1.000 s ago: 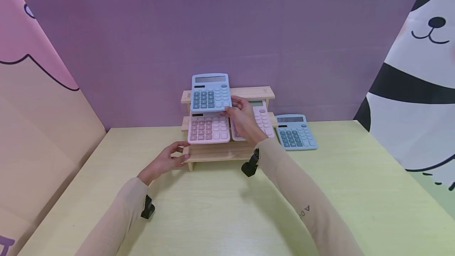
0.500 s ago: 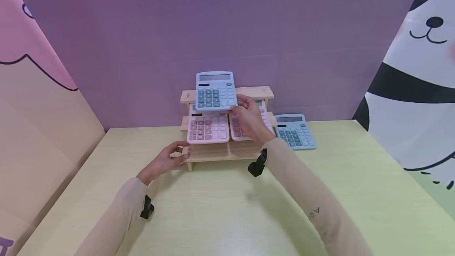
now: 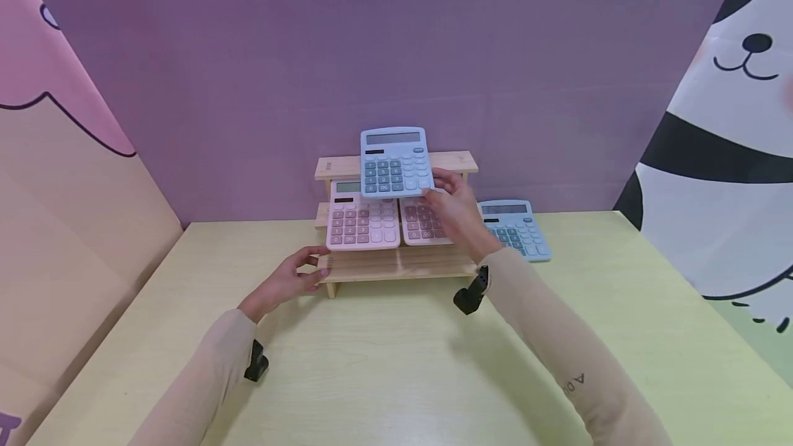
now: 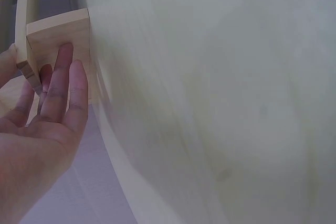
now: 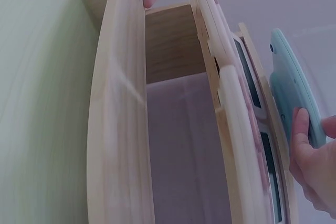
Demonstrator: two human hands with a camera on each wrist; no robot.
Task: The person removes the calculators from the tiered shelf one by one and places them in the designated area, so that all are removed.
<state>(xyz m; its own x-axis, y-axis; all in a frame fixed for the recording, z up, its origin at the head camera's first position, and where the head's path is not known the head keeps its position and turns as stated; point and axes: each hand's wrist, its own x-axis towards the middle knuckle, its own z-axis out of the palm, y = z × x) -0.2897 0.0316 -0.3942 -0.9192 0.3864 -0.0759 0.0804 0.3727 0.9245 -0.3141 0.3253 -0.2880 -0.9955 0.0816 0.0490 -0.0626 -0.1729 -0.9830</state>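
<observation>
My right hand (image 3: 460, 215) pinches a light blue calculator (image 3: 390, 146) by its lower right corner. That calculator is held upright, keys facing me, in front of the top tier of a wooden step rack (image 3: 396, 264). In the right wrist view, its back (image 5: 286, 85) is seen with fingers against it. Two pink calculators lean side by side on the middle tier: the left one (image 3: 362, 229) shows mostly, while the right one (image 3: 421, 222) is partly behind my hand. At the rack's lower left end, my left hand (image 3: 288, 282) grips the bottom board between thumb and fingers.
Another blue calculator (image 3: 511, 222) lies to the right of the rack, partly hidden by my right hand. The rack stands near the back of a pale wooden table (image 3: 372, 363), before a purple backdrop (image 3: 396, 47). Printed cartoon panels flank both sides.
My right hand has carried the blue calculator to the right along the top tier, rising slightly and then lowering. The left hand stays at the rack's end.
</observation>
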